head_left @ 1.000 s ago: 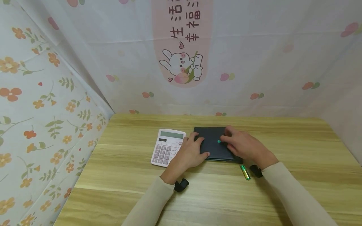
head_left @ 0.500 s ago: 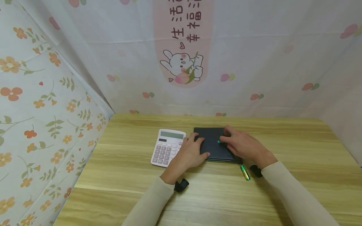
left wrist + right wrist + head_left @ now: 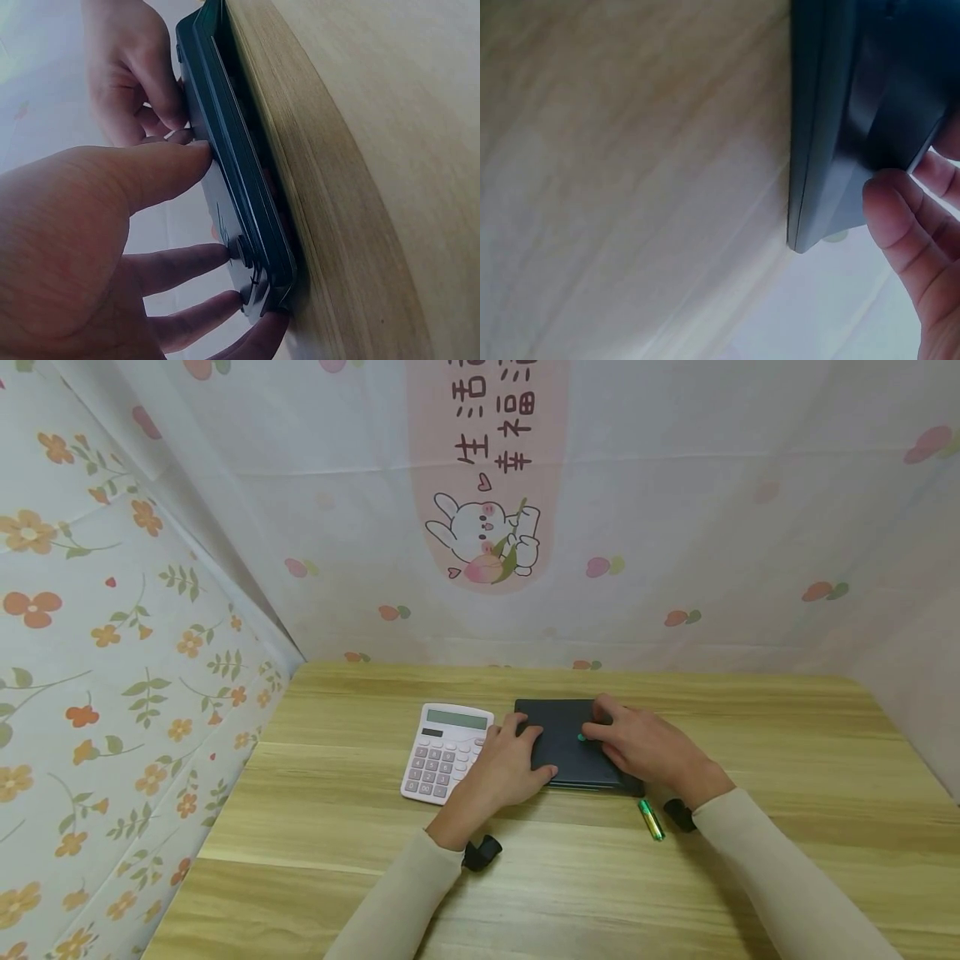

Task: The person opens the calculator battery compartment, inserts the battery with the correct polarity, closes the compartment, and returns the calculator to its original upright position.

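Note:
A dark, flat rectangular device (image 3: 564, 756) lies on the table, its upper face plain in the head view. My left hand (image 3: 508, 764) grips its left end, thumb at the near edge and fingers spread round the corner; the left wrist view shows a small round foot beside those fingers. Bent over the device's right part, my right hand (image 3: 645, 743) has its fingertips right at a small teal-green spot (image 3: 581, 737). Whether they pinch it I cannot tell. In the right wrist view, a fingertip (image 3: 889, 206) touches the device's dark surface (image 3: 855, 150).
Left of the device lies a white calculator (image 3: 450, 739), partly covered by my left hand. A green and gold battery (image 3: 651, 819) lies on the wooden table (image 3: 570, 893), nearer me, below the device's right corner. Patterned cloth (image 3: 675, 527) hangs behind the table and at the left.

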A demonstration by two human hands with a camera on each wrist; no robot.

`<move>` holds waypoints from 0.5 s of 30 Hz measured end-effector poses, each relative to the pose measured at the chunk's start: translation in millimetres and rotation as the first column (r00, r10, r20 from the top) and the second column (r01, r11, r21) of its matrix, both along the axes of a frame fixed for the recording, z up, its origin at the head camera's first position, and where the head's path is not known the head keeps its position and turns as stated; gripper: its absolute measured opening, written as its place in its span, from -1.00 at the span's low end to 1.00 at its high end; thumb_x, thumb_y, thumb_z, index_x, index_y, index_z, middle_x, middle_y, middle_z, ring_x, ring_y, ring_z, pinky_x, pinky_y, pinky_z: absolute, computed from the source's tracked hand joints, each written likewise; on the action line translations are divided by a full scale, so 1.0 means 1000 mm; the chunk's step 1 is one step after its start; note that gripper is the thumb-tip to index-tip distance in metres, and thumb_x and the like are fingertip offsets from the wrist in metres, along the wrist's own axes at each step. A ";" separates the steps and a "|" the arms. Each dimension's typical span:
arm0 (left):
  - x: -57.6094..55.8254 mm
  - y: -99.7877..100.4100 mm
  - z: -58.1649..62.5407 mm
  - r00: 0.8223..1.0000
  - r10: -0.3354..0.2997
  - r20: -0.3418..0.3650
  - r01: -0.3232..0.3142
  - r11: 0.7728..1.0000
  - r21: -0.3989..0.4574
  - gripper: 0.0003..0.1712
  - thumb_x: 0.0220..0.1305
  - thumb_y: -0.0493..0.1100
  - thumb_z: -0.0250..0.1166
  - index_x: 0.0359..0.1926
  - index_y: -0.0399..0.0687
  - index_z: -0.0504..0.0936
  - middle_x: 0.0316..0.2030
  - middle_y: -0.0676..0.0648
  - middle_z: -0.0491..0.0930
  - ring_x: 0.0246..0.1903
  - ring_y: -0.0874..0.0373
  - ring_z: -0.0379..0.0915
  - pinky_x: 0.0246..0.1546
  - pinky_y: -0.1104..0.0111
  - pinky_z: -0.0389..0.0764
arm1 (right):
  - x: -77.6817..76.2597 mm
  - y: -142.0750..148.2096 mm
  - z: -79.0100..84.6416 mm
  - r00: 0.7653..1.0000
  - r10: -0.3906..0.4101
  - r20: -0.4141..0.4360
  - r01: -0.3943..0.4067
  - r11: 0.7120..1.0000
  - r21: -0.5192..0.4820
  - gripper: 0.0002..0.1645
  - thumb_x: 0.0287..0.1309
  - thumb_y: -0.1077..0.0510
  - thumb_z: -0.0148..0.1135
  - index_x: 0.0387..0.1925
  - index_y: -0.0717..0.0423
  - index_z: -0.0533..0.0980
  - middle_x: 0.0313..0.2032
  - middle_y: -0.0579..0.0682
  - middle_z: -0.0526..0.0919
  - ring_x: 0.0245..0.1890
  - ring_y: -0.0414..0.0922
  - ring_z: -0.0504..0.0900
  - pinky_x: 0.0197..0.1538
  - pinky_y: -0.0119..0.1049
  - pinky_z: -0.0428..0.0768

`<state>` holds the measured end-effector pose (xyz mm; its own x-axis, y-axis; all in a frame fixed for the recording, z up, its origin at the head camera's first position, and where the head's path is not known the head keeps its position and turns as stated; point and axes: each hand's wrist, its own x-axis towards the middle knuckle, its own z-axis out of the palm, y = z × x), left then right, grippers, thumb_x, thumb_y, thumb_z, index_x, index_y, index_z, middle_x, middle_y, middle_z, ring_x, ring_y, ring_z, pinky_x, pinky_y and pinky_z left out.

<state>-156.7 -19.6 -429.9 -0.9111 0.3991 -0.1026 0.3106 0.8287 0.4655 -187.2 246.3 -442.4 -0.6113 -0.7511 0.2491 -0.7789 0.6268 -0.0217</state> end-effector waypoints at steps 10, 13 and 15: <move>0.000 -0.001 0.001 1.000 -0.004 -0.003 0.004 1.000 0.001 -0.24 0.52 0.15 0.42 0.57 -0.09 0.52 0.62 -0.23 0.24 0.45 -0.28 0.33 0.43 -0.01 0.47 | -0.001 0.000 -0.003 0.998 0.018 -0.061 -0.018 1.000 0.004 -0.72 0.33 0.38 0.48 -0.05 0.01 0.64 -0.02 0.15 0.52 -0.53 -0.07 0.54 -0.37 -0.19 0.67; 0.000 -0.001 0.000 1.000 -0.004 -0.001 0.004 1.000 0.000 -0.24 0.52 0.15 0.42 0.57 -0.08 0.52 0.63 -0.22 0.23 0.46 -0.27 0.32 0.43 -0.02 0.47 | 0.000 0.000 -0.004 0.998 0.013 -0.064 -0.013 1.000 0.002 -0.71 0.33 0.38 0.49 -0.06 0.00 0.64 -0.03 0.15 0.52 -0.53 -0.07 0.54 -0.37 -0.19 0.67; 0.000 -0.001 0.000 1.000 -0.004 0.001 0.004 1.000 0.000 -0.24 0.53 0.15 0.41 0.57 -0.07 0.52 0.63 -0.22 0.23 0.46 -0.27 0.32 0.43 -0.02 0.46 | 0.000 -0.001 -0.005 0.998 0.009 -0.063 -0.009 1.000 0.002 -0.71 0.34 0.38 0.49 -0.05 0.00 0.64 -0.03 0.15 0.52 -0.53 -0.07 0.54 -0.37 -0.19 0.67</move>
